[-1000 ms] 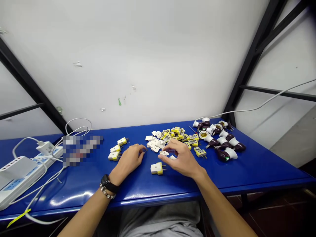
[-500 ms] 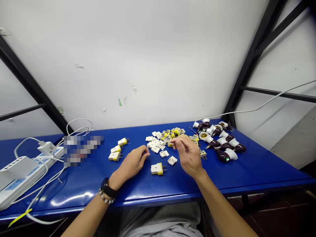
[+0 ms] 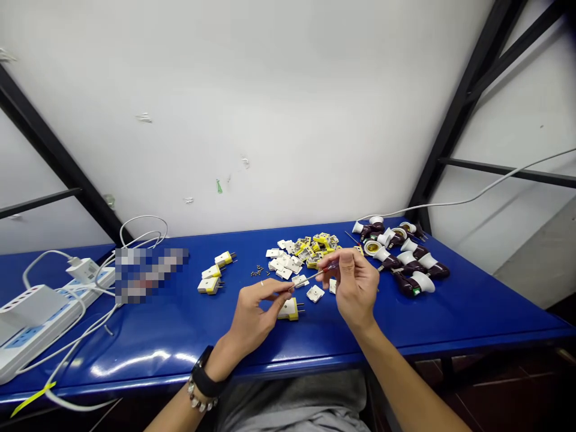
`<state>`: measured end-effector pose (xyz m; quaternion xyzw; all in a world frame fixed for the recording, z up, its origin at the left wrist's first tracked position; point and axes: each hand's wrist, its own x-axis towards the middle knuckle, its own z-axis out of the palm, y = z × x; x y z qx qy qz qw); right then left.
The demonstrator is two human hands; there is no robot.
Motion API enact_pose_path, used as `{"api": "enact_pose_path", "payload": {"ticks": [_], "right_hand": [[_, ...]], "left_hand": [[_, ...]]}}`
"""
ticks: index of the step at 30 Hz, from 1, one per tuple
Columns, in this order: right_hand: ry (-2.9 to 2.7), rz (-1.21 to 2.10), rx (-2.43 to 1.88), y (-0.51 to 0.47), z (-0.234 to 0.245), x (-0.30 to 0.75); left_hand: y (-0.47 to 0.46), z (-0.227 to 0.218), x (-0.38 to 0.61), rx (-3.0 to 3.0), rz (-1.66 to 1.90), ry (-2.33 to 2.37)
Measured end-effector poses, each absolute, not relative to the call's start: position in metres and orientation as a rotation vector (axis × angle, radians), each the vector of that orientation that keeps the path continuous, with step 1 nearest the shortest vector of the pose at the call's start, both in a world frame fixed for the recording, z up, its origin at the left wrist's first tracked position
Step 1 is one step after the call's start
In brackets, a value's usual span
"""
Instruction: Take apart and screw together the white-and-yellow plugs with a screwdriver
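Observation:
My right hand [image 3: 353, 285] is closed around the dark red handle of a screwdriver [image 3: 310, 278], whose thin shaft points left and slightly down. At its tip, the thumb and fingers of my left hand [image 3: 261, 312] are pinched together; whatever is between them is too small to make out. Just under the left fingertips lies a white and yellow two-pin plug [image 3: 288, 309], partly hidden by them. Several small dark screws [image 3: 260, 271] are scattered beyond the left hand. White plug covers [image 3: 284, 264] and open yellow plug halves [image 3: 317, 249] lie heaped behind both hands.
Several white and yellow plugs [image 3: 210, 285] stand in a group to the left. Maroon and white lamp holders [image 3: 407, 258] are piled at the right. A power strip [image 3: 58, 321] with white cables [image 3: 85, 336] occupies the left end of the blue table [image 3: 157, 330].
My left hand has come right and toward me from the screws, uncovering them. The screwdriver now shows in my right hand, its tip meeting the left fingertips.

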<state>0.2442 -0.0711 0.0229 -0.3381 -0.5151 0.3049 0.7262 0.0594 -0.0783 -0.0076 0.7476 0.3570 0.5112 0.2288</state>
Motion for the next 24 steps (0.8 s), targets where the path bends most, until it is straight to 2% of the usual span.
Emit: {"api": "enact_pose_path", "payload": {"ticks": [15, 24], "right_hand": [[-1.323, 0.646, -0.792, -0.077, 0.022, 0.241], [-1.511, 0.704, -0.858, -0.074, 0.015, 0.237]], "left_hand": [[-0.079, -0.014, 0.055, 2.265, 1.528, 1.087], [-0.083, -0.008, 0.036, 2.346, 1.083, 1.172]]}}
